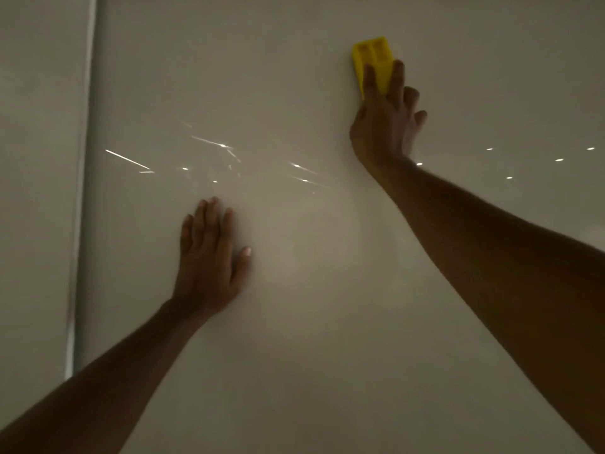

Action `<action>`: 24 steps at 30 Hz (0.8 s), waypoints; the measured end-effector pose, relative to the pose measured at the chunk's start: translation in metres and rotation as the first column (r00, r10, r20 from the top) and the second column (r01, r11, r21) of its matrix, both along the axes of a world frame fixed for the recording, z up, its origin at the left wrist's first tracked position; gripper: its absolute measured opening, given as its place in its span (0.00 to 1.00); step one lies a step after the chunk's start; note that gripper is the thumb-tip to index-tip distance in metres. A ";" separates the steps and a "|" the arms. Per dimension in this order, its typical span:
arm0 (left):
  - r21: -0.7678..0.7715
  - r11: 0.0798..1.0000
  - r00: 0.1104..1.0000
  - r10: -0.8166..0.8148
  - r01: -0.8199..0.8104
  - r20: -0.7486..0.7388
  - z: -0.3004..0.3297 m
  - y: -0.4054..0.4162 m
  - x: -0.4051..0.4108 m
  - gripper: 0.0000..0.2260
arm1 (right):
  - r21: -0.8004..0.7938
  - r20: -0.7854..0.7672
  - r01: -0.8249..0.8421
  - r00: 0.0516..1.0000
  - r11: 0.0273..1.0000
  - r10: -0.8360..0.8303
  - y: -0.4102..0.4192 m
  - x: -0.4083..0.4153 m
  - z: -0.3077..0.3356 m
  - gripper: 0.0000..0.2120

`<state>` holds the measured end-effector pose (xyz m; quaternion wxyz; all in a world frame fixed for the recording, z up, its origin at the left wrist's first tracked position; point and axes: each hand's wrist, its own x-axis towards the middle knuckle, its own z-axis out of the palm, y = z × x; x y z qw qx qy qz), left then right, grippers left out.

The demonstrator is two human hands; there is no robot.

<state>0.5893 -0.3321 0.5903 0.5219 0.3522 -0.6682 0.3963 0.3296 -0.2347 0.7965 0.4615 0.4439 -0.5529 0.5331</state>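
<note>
A glossy pale panel (294, 93) fills the view in dim light. My right hand (386, 122) reaches up high and presses a yellow block-shaped sponge (373, 57) flat against the panel, with straight fingers laid over its lower half. My left hand (209, 253) lies flat on the panel lower down and to the left, fingers straight and together, thumb out to the right, holding nothing.
A bright vertical seam or frame edge (82, 191) runs down the left side, with another pale panel (36, 158) beyond it. Small light spots and streaks (212, 144) reflect across the middle of the glossy surface.
</note>
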 end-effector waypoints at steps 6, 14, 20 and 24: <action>-0.001 1.000 1.000 -0.022 0.022 -0.018 -0.002 0.001 -0.002 0.31 | 0.269 -0.574 -0.036 0.796 0.962 0.190 -0.039 0.134 -0.024 0.30; -0.021 0.998 0.998 -0.057 0.057 -0.016 -0.007 0.002 0.000 0.31 | 0.286 -0.500 -0.125 0.826 0.950 0.259 -0.037 0.149 0.000 0.23; -0.020 0.996 0.997 -0.082 0.082 -0.012 -0.015 0.002 0.002 0.30 | 0.145 -0.370 -0.010 0.927 0.989 0.064 -0.012 0.076 -0.074 0.29; -0.034 0.995 0.996 -0.091 0.091 -0.006 -0.030 0.000 0.003 0.29 | 0.281 -0.666 0.061 0.731 0.958 0.149 0.004 0.004 -0.181 0.28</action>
